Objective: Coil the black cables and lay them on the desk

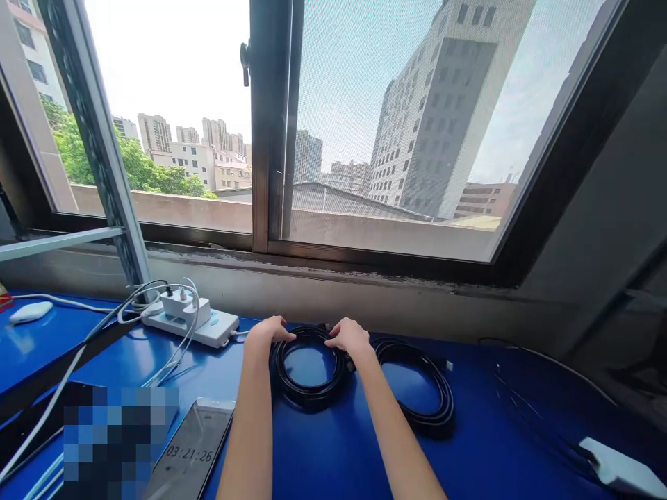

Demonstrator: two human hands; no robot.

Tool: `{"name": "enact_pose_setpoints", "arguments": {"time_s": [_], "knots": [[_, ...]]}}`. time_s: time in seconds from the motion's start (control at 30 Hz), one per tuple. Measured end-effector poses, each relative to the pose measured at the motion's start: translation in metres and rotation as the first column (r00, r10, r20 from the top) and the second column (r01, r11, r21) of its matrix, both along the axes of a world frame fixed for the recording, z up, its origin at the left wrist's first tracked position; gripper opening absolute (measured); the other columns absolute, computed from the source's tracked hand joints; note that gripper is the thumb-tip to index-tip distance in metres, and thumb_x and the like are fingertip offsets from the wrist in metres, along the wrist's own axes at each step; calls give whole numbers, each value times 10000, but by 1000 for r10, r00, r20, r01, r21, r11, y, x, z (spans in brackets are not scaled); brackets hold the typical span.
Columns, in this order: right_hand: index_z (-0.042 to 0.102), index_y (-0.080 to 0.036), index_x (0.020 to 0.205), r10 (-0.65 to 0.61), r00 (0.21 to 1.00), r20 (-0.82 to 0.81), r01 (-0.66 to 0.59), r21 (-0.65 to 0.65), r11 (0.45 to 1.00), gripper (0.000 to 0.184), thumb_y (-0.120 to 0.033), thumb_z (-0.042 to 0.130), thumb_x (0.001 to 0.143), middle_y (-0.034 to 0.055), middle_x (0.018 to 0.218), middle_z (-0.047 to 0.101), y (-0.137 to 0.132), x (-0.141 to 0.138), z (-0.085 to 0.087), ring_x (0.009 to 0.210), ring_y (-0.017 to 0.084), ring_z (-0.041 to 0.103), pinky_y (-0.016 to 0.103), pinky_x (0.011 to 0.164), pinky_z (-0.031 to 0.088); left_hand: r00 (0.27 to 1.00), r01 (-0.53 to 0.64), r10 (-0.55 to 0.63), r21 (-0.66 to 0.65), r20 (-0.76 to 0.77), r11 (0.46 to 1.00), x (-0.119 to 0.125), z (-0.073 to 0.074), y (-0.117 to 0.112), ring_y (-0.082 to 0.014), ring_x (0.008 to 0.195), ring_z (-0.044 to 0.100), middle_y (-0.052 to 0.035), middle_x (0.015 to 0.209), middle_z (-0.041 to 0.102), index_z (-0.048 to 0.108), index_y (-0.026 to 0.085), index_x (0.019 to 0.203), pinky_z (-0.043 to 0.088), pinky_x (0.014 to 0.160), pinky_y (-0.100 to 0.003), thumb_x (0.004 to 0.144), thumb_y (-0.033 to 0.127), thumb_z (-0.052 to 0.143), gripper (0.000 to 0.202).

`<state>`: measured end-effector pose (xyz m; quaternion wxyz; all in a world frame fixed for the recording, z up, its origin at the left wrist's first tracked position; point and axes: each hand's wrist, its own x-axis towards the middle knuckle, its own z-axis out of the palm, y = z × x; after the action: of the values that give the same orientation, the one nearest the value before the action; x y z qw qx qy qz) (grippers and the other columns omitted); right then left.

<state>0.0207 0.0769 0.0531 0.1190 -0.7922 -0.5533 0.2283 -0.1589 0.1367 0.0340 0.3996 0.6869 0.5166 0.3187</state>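
Note:
A coil of black cable (pixel 307 399) lies on the blue table by the wall. My left hand (pixel 269 331) grips its left side, thumb over the inner edge and fingers mostly hidden behind. On the opposite side my right hand (pixel 351 337) holds the same coil, its thumb also at the inner edge. Just right of it, partly behind my right forearm, rests a second coil of black cable (pixel 445 399) with a connector showing at its upper right. Whether the held coil is lifted off the table I cannot tell.
At left stand a white power strip (pixel 221 330) with adapters and loose white cables, and a metal rack post (pixel 112 153). A phone (pixel 190 451) showing a timer lies beside my left forearm. A white adapter (pixel 620 465) sits at far right. Behind the blue table (pixel 323 458) is a window.

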Motion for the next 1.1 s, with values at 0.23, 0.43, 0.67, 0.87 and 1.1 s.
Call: {"name": "enact_pose_setpoints", "arguments": {"time_s": [0.23, 0.43, 0.67, 0.87, 1.1], "knots": [[594, -169, 1149, -49, 999, -7, 49, 25, 998, 278, -322, 578, 917, 85, 1187, 583, -14, 54, 9, 1037, 199, 585, 405, 887, 505, 983, -51, 32, -103, -179, 993, 11, 35, -23, -338, 903, 606, -54, 728, 633, 507, 250, 606, 411, 633, -312, 550, 370, 698, 233], [574, -161, 1195, 8, 996, -87, -3, 62, 998, 318, -296, 595, 907, 96, 1249, 553, -27, 96, 2, 1098, 222, 563, 441, 918, 492, 988, -59, 35, -157, -150, 986, 5, 35, -20, -269, 636, 576, -30, 569, 575, 525, 248, 575, 372, 539, -303, 531, 425, 698, 251], [596, -157, 1156, 28, 984, -174, -17, 64, 998, 273, -239, 608, 896, 92, 1244, 563, -31, 121, -4, 1120, 220, 557, 443, 943, 481, 987, -23, -7, -184, -162, 983, 14, 45, -26, -200, 507, 527, -13, 507, 581, 558, 243, 536, 352, 482, -267, 518, 443, 724, 260], [615, -136, 1102, -28, 974, -226, 54, 111, 992, 228, -237, 609, 897, 84, 1165, 608, -29, 130, -23, 1075, 206, 588, 426, 916, 502, 968, -62, 10, -203, -249, 977, 19, 51, -32, -209, 502, 545, -17, 508, 575, 539, 239, 524, 343, 464, -261, 545, 453, 715, 278], [717, -193, 855, -18, 958, -285, 98, 269, 958, 284, 24, 647, 686, 62, 966, 719, -37, 133, -21, 1012, 216, 662, 356, 956, 504, 956, -137, 68, -231, -284, 963, 10, 39, -27, -215, 470, 514, -5, 453, 516, 495, 251, 493, 350, 458, -274, 553, 451, 701, 293]]}}
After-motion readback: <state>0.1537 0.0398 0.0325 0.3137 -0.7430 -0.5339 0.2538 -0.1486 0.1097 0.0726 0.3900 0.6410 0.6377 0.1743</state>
